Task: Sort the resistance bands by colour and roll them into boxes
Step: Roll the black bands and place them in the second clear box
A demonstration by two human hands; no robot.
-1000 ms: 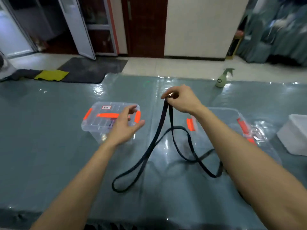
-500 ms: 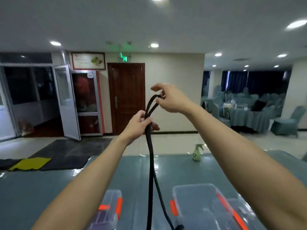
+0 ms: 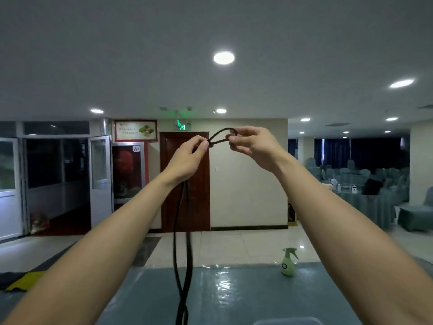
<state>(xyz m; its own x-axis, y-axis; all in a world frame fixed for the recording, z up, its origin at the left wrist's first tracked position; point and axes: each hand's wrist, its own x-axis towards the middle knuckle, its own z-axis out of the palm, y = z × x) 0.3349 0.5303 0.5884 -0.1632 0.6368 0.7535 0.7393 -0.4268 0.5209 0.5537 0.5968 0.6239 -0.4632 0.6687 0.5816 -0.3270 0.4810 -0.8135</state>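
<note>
One black resistance band (image 3: 182, 242) hangs doubled, its top loop pinched between left hand (image 3: 185, 160) and right hand (image 3: 251, 145) fingers.

**Around the Room**

A pale green spray bottle (image 3: 288, 263) stands on the shiny table (image 3: 234, 299). Far behind is a brown door (image 3: 185, 195) with a green sign (image 3: 181, 125) above. A yellow cloth (image 3: 25, 279) lies on the floor, left.
</note>
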